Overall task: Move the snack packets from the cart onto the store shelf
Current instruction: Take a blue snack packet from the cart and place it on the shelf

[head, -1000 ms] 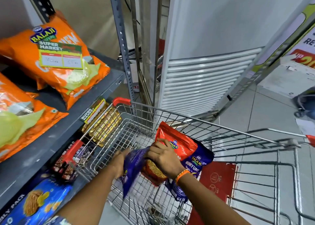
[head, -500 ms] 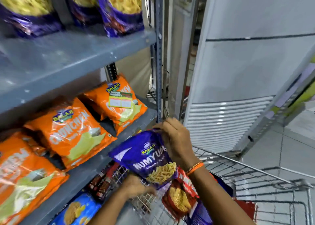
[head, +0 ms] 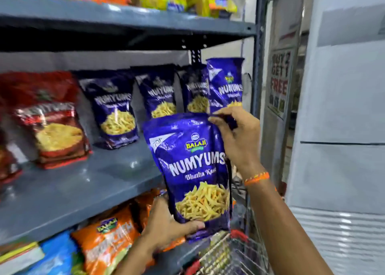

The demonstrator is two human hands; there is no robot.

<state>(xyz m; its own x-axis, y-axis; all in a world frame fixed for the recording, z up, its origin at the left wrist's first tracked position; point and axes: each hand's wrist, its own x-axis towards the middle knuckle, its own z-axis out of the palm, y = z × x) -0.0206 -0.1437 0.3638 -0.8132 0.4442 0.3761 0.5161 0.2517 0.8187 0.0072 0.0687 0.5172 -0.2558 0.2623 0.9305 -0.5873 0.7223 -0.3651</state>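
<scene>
A blue Numyums packet (head: pixel 191 166) hangs upright in front of the grey middle shelf (head: pixel 83 191). My left hand (head: pixel 166 226) grips its bottom edge and my right hand (head: pixel 237 137) pinches its top right corner. Behind my right hand another blue Numyums packet (head: pixel 226 85) stands at the shelf's right end; whether my fingers touch it I cannot tell. Three more blue packets (head: pixel 116 110) stand in a row along the shelf's back. A corner of the wire cart (head: pixel 229 254) shows at the bottom.
Red packets (head: pixel 52 120) stand at the shelf's left. Orange packets (head: pixel 108 239) lie on the shelf below. The upper shelf (head: pixel 145 22) carries orange and yellow bags. A metal upright (head: pixel 258 66) bounds the shelf on the right, with a white cabinet (head: pixel 343 128) beyond.
Both hands have lifted the blue packet from the cart up to the middle shelf's height. My view has risen from the cart to the shelves.
</scene>
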